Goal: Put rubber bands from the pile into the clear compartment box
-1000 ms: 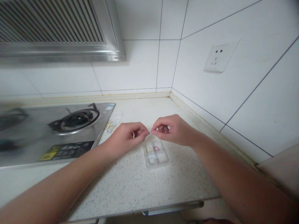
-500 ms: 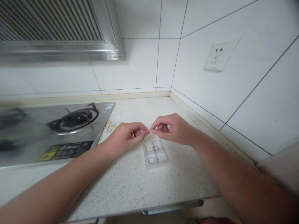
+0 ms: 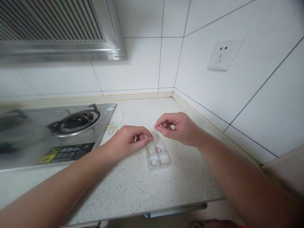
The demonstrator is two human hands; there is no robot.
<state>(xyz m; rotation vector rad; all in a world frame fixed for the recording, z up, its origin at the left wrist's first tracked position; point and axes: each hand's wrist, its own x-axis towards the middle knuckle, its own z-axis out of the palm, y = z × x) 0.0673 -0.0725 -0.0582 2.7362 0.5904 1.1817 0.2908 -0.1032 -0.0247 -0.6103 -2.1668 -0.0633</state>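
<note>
Over the far edge of a clear plastic box, my right hand pinches a thin, pale elastic band between thumb and forefinger. The band is very fine and its far side is hard to make out. Just below and to the left, the thumb and forefinger of my left hand are pressed together. Whether the band also runs into them is too small to tell. Inside the box are compartments with a yellow band, a red band and a pale blue band.
Several loose coloured bands lie on the speckled countertop by the stove's edge. A clear flat lid-like piece rests behind them. The gas stove is at left, under a range hood. Tiled walls meet behind.
My left fingertips have dropped slightly and my right hand has risen a little, so the pinching fingertips are farther apart. The box and loose bands have stayed put.
</note>
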